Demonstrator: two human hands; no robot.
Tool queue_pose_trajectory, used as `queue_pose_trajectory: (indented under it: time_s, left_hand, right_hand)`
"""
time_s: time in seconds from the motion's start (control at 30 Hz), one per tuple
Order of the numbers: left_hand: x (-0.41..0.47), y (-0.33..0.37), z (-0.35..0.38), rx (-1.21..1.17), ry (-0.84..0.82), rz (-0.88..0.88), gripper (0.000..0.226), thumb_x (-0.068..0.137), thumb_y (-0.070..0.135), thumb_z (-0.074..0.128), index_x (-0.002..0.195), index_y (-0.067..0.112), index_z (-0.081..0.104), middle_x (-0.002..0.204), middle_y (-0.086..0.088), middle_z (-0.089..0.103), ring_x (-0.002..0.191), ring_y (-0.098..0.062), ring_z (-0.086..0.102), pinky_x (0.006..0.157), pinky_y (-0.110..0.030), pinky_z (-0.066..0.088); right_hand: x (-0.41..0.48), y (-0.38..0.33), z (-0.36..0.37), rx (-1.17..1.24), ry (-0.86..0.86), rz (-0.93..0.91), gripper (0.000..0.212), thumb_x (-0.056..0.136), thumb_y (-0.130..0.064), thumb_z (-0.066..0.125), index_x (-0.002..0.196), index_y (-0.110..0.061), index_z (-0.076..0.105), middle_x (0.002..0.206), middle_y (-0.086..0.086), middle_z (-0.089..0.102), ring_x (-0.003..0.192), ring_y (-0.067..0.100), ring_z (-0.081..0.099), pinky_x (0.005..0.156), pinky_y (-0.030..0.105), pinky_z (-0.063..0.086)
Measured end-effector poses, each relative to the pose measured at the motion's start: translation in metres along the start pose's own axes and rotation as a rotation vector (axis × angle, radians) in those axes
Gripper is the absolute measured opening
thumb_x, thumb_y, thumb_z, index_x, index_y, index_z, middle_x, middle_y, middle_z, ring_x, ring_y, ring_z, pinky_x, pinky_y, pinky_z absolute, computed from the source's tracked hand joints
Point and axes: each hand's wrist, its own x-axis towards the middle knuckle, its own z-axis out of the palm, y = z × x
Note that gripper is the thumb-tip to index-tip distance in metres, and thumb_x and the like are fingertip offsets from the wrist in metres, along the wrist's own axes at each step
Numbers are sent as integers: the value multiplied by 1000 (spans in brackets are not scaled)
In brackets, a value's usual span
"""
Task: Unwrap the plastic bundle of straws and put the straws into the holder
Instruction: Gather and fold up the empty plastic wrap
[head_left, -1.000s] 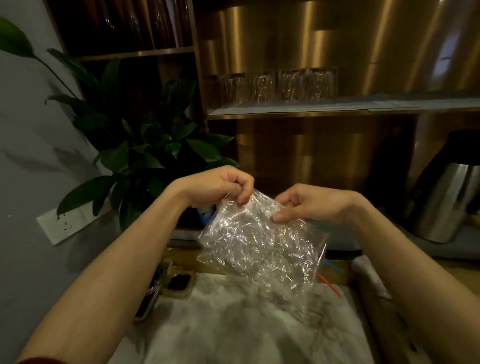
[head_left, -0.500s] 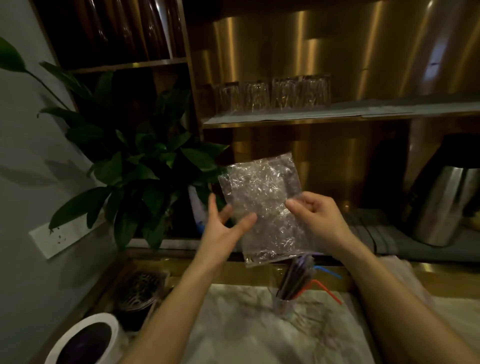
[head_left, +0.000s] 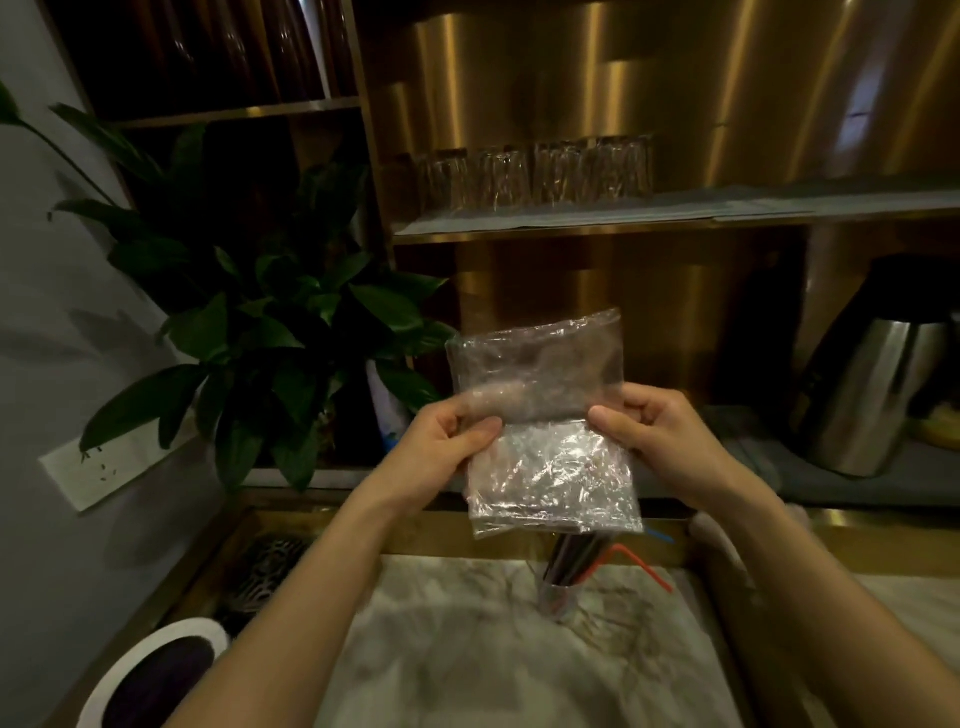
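Note:
A crinkled clear plastic wrap (head_left: 550, 467) hangs in front of me, held upright and folded across its middle. My left hand (head_left: 457, 436) pinches its left edge and my right hand (head_left: 654, 431) pinches its right edge at the fold. No straws show inside it. Below the wrap, a small clear holder (head_left: 558, 603) stands on the marble counter (head_left: 467, 649). Dark straws (head_left: 576, 556) stick up out of it, with a red bent one (head_left: 644, 564) and a blue one (head_left: 660, 535) leaning right. The wrap hides the straws' tops.
A leafy potted plant (head_left: 260, 338) stands at the back left. Several upturned glasses (head_left: 535, 174) line a shelf above. A steel kettle (head_left: 872, 395) sits at the right. A white-rimmed bin (head_left: 140, 670) and a patterned dish (head_left: 270, 571) lie at the lower left.
The wrap has gone from a spread sheet to a folded, narrower piece. My left hand has closed on its left edge. The view has tilted down, so holder and straws show.

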Motion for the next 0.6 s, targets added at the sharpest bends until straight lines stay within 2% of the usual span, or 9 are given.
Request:
queue_pose_trajectory:
  time_s: [0.07, 0.13, 0.23, 0.33, 0.4, 0.5, 0.6]
  left_hand:
    - [1, 0, -3, -55, -21, -1, 27, 92, -5, 47, 97, 12, 68, 76, 8, 74, 71, -3, 69, 64, -16, 55]
    - [0, -1, -8, -94, -62, -37, 41, 90, -10, 44, 91, 16, 75, 83, 7, 75, 77, -6, 71, 64, -19, 56]
    - [-2, -3, -14, -31, -113, -57, 58, 90, -15, 39, 73, 24, 79, 82, 7, 76, 84, -5, 70, 70, -20, 55]
    - [-4, -1, -16, 68, -128, -24, 64, 86, -22, 34, 73, 23, 79, 82, 7, 76, 88, -5, 70, 78, -21, 56]
    - [-5, 3, -14, 151, -98, 21, 64, 78, -27, 31, 76, 17, 77, 77, 12, 75, 86, -1, 69, 81, -15, 53]
    - [-7, 9, -12, 210, -96, 73, 57, 76, -27, 32, 84, 12, 73, 72, 16, 72, 82, 4, 66, 82, -8, 48]
    - [-7, 12, -16, 259, -114, 84, 56, 77, -27, 33, 80, 11, 73, 70, 15, 71, 80, 5, 65, 79, -6, 46]
  right_hand:
    - [-2, 0, -3, 87, -75, 25, 18, 75, -15, 61, 88, -16, 73, 67, 5, 65, 57, 14, 56, 53, 22, 46]
    - [-4, -1, -5, 117, -156, 34, 18, 74, -14, 62, 82, -22, 76, 63, 0, 66, 50, 9, 54, 47, 16, 44]
    - [-6, -2, -11, 145, -170, 50, 31, 79, 6, 54, 72, -14, 76, 59, -3, 68, 40, 0, 50, 39, 7, 37]
    - [-6, 0, -12, 176, -195, 85, 37, 80, 10, 49, 63, -12, 74, 59, -2, 68, 39, 0, 51, 38, 8, 37]
    - [-6, 2, -11, 264, -190, 148, 41, 85, 16, 41, 63, -5, 69, 54, 0, 66, 38, 1, 54, 37, 9, 40]
    - [-3, 2, -11, 327, -225, 220, 26, 87, 6, 40, 76, 0, 63, 59, 7, 67, 47, 10, 63, 46, 19, 52]
    - [3, 6, -14, 282, -224, 290, 21, 89, -21, 48, 91, -11, 66, 70, 11, 66, 54, 18, 65, 53, 28, 55]
